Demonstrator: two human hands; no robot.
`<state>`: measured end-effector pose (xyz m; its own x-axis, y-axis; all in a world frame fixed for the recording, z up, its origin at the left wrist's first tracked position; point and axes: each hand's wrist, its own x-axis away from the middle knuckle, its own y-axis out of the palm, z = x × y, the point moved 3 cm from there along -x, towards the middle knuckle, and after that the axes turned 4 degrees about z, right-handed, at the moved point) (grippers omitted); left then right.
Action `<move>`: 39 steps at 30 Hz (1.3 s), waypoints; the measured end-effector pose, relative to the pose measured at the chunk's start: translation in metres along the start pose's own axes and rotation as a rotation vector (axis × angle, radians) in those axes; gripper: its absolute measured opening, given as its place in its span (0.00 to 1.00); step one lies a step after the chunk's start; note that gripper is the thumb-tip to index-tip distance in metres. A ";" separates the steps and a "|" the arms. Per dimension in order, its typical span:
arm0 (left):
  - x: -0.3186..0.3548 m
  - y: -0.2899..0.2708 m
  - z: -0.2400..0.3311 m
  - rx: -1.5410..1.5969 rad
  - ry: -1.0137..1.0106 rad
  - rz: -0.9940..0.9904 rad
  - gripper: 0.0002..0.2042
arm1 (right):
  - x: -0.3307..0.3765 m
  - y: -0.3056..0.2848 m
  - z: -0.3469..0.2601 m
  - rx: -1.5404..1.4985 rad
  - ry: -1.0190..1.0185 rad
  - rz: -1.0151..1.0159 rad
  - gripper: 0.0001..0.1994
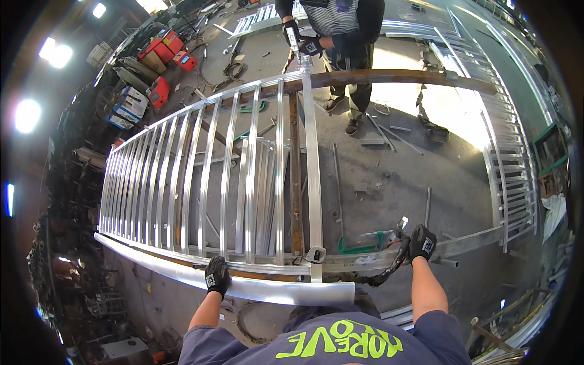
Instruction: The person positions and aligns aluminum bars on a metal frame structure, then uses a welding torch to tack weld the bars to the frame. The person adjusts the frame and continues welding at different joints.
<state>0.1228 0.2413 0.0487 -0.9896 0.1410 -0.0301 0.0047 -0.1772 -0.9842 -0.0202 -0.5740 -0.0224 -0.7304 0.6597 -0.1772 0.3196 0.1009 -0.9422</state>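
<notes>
A long shiny metal railing panel [201, 176] with several upright bars lies flat on rusty steel supports. My left hand [216, 275], in a black glove, presses on the panel's near rail [255, 291]. My right hand [421, 242], also gloved, grips a welding torch [400, 230] with a thick black cable hanging from it, held to the right of the panel's end bar [312, 182]. At the far end another person's gloved hands [302, 41] hold a tool at the top of that end bar.
A rusty beam [395, 76] crosses the far side. A finished railing [514, 176] stands at the right. Red machines and boxes [163, 53] lie far left. Green clamps [360, 246], metal offcuts and cables litter the concrete floor.
</notes>
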 end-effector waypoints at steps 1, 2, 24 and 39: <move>0.004 -0.002 -0.005 -0.010 -0.013 -0.003 0.20 | 0.002 -0.001 -0.007 0.001 -0.009 -0.003 0.11; 0.000 0.001 -0.005 -0.011 -0.017 -0.002 0.20 | -0.002 0.002 -0.008 -0.003 0.027 -0.028 0.11; 0.011 0.010 -0.017 0.050 -0.032 0.022 0.19 | 0.001 0.010 -0.004 0.124 0.036 -0.183 0.15; 0.009 0.010 -0.026 0.135 0.027 0.089 0.18 | 0.010 0.023 0.006 0.054 0.079 -0.122 0.15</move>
<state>0.1174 0.2661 0.0338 -0.9819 0.1446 -0.1225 0.0709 -0.3191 -0.9451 -0.0238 -0.5689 -0.0477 -0.7110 0.7021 -0.0394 0.1971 0.1453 -0.9696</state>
